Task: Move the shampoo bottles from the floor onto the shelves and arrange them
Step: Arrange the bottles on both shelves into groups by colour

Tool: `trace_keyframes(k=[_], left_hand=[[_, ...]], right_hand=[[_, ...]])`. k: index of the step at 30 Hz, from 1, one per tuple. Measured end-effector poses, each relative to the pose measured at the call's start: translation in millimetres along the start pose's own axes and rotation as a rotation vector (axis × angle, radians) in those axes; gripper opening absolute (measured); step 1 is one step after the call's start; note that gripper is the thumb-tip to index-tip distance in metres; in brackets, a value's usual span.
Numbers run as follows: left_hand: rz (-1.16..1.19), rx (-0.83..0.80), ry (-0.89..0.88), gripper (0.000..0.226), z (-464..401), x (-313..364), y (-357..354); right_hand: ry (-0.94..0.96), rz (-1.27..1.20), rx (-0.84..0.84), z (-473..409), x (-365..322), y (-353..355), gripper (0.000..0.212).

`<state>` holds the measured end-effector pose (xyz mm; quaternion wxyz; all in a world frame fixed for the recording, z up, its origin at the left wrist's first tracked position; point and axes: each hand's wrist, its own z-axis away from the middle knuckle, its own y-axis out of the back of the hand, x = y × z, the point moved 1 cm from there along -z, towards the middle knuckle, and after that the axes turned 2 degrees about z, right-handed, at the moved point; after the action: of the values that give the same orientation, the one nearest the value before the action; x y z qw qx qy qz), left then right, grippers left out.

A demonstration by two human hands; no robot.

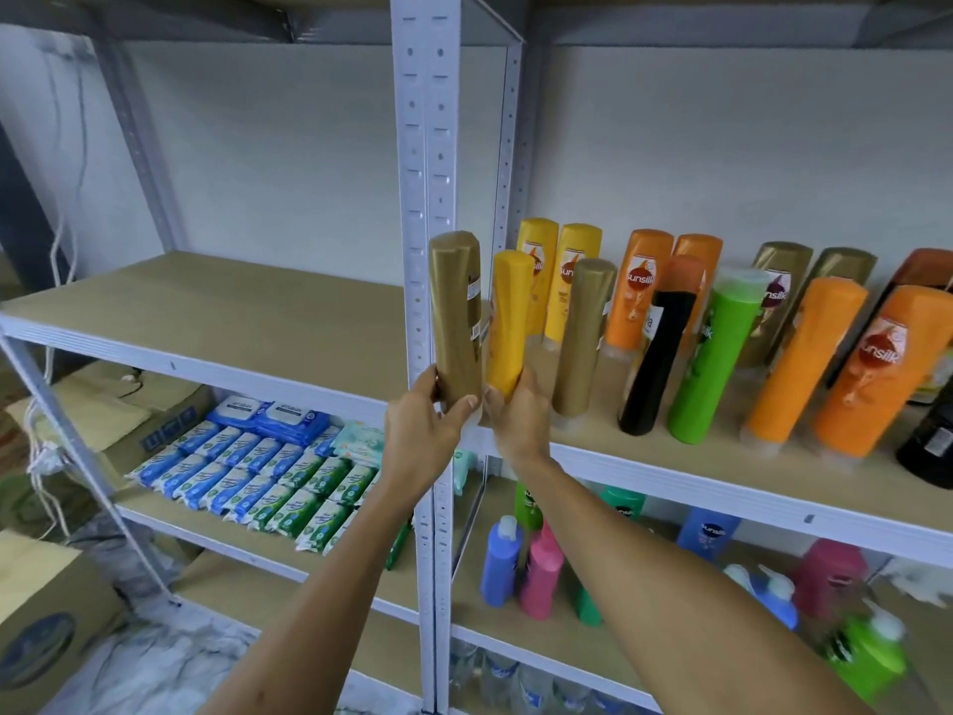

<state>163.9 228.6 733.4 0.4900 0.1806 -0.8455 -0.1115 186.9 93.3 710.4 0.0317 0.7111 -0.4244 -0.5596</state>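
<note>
My left hand [420, 430] grips the bottom of a gold shampoo bottle [456, 317], held upright in front of the white shelf post [425, 162]. My right hand [518, 420] grips the base of a yellow bottle [509, 322] at the left front edge of the right shelf [722, 487]. On that shelf stand another gold bottle [582, 338], a black bottle with an orange cap [660, 348], a green bottle [714, 353], and several orange, yellow and gold bottles behind.
The left shelf board [232, 307] is bare. Below it lie several blue and green wipe packs [258, 472]. The lower right shelf holds blue, pink and green bottles [539, 575]. Cardboard boxes [46, 637] stand at the left on the floor.
</note>
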Motion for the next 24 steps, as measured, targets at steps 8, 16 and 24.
trace_keyframes(k=[8,16,24], left_hand=[[0.065,-0.060,-0.065,0.033,3.0,8.2,-26.1],[0.239,-0.298,-0.144,0.043,39.7,50.8,-108.8],[0.242,-0.403,-0.115,0.035,77.7,109.0,-208.9]], right_hand=[[0.127,0.116,-0.037,38.3,37.4,45.1,0.032],[0.055,0.087,0.280,58.0,103.5,154.1,0.029],[-0.098,0.073,0.470,21.2,156.1,247.1,0.035]])
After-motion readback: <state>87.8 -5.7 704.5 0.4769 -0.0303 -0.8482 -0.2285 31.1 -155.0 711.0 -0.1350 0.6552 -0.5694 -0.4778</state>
